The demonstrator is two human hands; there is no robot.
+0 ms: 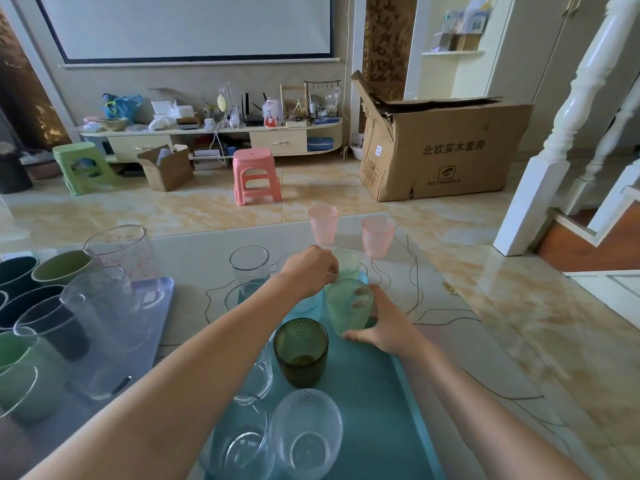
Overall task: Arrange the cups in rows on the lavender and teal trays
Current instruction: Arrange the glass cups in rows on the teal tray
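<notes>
My right hand (pixel 388 323) grips a light green cup (pixel 348 306) on the teal tray (pixel 377 393); left hand (pixel 310 268) pinches its rim. Two pink cups (pixel 377 235) wait on the worktop (pixel 450 341).

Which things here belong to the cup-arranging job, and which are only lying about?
Belong to the job:
teal tray
lavender tray
light green cup in the right hand
dark green cup
two pink cups

Lying about:
pink stool
green stool
big cardboard box

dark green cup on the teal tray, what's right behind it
Behind the dark green cup a light green cup stands on the teal tray, held by the right hand. The left forearm hides what lies beyond.
</notes>
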